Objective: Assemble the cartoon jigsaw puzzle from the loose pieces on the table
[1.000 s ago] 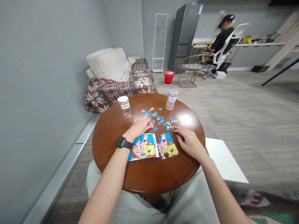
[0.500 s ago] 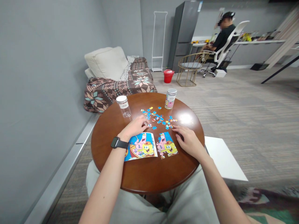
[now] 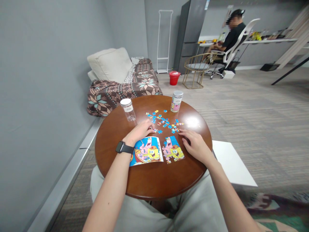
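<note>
My left hand [image 3: 141, 131], with a dark watch at the wrist, rests on the table at the left edge of the loose jigsaw pieces [image 3: 165, 122]. Its thumb and fingers are apart beside a few of them, and I see nothing held. On the other side, my right hand [image 3: 195, 144] lies with fingers stretched out, the fingertips close to the pieces at the right. Between my hands is a partly joined jigsaw puzzle [image 3: 177, 152] of a yellow and a pink cartoon figure. A printed picture sheet [image 3: 149, 153] with the same figures lies left of it, partly under my left forearm.
On the round brown table [image 3: 154, 183] stand a clear jar [image 3: 129, 111] with a white lid and a printed jar [image 3: 176, 102] with a silver lid. Beyond are a covered couch [image 3: 123, 85], a red bin [image 3: 174, 78], a wire chair [image 3: 196, 67] and a seated person [image 3: 233, 37].
My hands and the puzzle stay almost where they were. The view has shifted very slightly. The seated person's arms have moved a little.
</note>
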A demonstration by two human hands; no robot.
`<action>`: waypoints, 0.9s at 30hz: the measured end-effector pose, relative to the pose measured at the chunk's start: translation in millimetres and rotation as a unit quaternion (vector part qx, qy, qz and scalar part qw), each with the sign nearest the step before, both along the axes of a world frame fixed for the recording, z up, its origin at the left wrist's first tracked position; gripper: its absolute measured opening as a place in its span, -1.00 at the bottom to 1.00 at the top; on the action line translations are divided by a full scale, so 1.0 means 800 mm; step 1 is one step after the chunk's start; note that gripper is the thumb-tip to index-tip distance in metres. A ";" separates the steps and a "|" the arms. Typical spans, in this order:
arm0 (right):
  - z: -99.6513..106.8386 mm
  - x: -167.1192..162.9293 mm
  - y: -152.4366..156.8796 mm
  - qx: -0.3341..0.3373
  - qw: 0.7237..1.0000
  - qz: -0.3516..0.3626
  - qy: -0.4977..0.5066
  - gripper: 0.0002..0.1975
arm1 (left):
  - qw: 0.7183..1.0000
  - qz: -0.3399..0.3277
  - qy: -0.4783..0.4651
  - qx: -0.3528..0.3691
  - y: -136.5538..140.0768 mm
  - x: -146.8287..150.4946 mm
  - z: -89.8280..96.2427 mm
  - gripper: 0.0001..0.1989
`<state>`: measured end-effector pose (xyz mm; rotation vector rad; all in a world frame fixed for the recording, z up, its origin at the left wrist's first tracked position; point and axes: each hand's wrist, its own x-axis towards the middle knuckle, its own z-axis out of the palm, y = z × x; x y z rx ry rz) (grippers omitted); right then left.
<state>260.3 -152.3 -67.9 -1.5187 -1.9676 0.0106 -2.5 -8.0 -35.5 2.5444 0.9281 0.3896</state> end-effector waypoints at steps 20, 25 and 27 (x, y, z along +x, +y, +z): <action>0.000 0.000 0.000 -0.005 1.000 -0.001 0.005 -0.70 | 0.972 -0.014 -0.126 -0.199 -0.028 0.010 0.041 -0.81; 0.014 -0.002 -0.004 0.022 0.999 0.016 0.043 -0.73 | 0.962 -0.057 -0.100 -0.247 -0.034 0.015 0.045 -0.77; 0.025 -0.009 -0.009 0.030 0.996 0.028 0.074 -0.73 | 0.962 -0.066 -0.090 -0.248 -0.036 0.019 0.044 -0.77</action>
